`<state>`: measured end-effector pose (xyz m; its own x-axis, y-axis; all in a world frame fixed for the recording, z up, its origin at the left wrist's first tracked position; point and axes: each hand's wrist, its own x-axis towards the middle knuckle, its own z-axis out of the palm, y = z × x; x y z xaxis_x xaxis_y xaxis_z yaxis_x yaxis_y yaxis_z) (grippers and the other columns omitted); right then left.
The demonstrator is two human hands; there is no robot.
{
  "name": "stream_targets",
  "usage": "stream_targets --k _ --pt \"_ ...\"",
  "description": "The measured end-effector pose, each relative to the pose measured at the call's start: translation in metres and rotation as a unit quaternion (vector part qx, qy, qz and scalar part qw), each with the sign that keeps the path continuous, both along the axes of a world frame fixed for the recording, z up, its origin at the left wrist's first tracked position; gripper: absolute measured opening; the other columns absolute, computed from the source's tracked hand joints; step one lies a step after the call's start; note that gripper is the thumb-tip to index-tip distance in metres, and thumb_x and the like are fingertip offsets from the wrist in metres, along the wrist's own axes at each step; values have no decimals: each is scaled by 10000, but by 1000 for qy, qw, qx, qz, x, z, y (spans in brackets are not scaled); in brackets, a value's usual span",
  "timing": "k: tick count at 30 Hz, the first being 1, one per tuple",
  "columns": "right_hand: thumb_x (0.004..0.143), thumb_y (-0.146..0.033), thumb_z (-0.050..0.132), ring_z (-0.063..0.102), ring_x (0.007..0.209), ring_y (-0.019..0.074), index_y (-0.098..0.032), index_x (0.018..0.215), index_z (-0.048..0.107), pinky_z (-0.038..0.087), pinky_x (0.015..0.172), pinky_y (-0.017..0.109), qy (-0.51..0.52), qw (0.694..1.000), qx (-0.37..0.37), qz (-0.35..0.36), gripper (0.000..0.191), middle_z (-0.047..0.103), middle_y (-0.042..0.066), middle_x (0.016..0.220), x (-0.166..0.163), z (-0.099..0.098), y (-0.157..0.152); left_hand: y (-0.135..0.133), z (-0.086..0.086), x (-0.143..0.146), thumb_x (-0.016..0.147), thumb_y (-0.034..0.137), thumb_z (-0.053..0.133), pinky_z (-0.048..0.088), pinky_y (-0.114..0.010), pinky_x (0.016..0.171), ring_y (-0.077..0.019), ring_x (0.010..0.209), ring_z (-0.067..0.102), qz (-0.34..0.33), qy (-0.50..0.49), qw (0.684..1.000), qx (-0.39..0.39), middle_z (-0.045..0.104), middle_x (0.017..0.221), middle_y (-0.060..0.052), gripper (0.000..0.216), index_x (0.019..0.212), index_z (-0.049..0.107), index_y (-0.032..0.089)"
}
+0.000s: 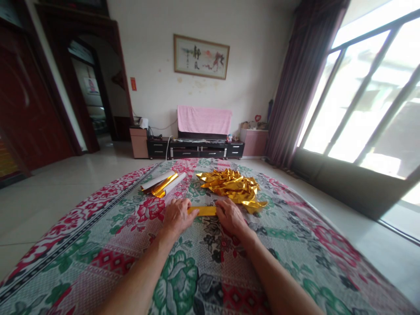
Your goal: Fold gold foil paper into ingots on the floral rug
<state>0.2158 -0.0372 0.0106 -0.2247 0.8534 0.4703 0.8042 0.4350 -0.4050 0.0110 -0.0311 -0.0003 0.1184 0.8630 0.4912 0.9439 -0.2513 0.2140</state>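
A flat, narrow strip of folded gold foil paper (204, 211) lies low over the flowered cloth, stretched between my two hands. Its left end is under the fingers and thumb of my left hand (179, 214). My right hand (231, 215) grips the other end, thumb and fingers pressed together. Just beyond my right hand is a heap of folded gold foil pieces (229, 183), pointed at their ends. Beyond my left hand rests a loose roll of gold foil sheets (164, 183) with white backs.
The patterned cloth (177, 280) covers the whole surface before me. Across the floor stands a low black cabinet (197, 152) with a screen under a pink cloth (204, 119). A dark curtain (292, 87) and windows are at the right, doorways at the left.
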Motion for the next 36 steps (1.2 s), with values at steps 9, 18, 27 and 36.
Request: stream_targets --k 9,18,27,36 --pt "771 -182 517 526 829 141 -212 858 635 397 740 227 22 999 44 10 150 563 32 865 1 -4 -3 -1 3 -4 742 453 554 393 -336 790 -218 836 519 -16 -16 999 40 589 771 -66 280 858 665 225" --pt "842 -248 484 551 830 143 -239 907 679 427 755 239 59 994 88 18 206 586 44 910 3 -4 -2 -1 7 -6 759 274 570 406 -320 823 -189 883 486 -106 -48 991 73 572 780 -42 144 806 705 258" --pt "858 -230 446 534 884 152 -219 1013 637 418 795 253 68 991 117 -1 246 564 58 978 -1 -2 -1 -3 17 -1 824 206 484 406 -320 860 -179 907 477 -138 -62 977 151 564 830 -51 180 795 662 203" --pt "797 -201 550 443 958 206 -248 942 640 300 866 364 -32 986 163 -10 177 569 53 993 -11 13 -14 -7 21 2 843 195 453 388 -347 890 -196 973 469 -174 -8 970 167 606 837 -50 196 785 641 202"
